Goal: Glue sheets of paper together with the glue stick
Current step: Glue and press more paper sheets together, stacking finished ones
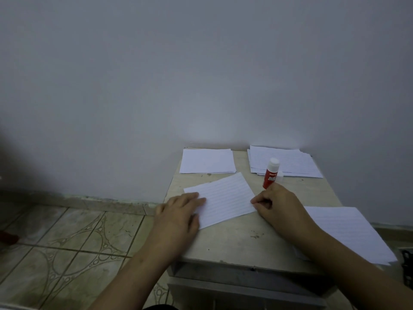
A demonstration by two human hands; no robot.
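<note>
- L hand (182, 205) lies flat w/ fingers straight on the left edge of the lined sheet (225, 198), pressing it onto the table (234, 238). I read this as pinning it so it won't slide.
- R hand (271, 203) sits at the sheet's right edge, fingers curled in. Looks like a pinch on the corner, but the view is soft there, so I can't tell for sure if it grips paper or just rests beside it.
- Sheet is skewed on the table, mid-front, between both hands. Prob being squared up or smoothed down.
- Glue stick (270, 173) stands upright just beyond the R hand, white cap on, red body. Nobody holds it. Parked close so the R hand can grab it fast, I'd guess.
- Stack of lined paper (288, 162) at back right, directly behind the glue stick: supply pile, I think.
- Smaller pile (207, 161) at back left, neat: maybe finished pairs, can't confirm.
- Another loose sheet (348, 229) at front right, partly under the R forearm, overhanging the table edge.
- My call: cap is on, so gluing isn't under way now. Next needs the R hand to let go and uncap the stick while the L hand holds the sheet.
</note>
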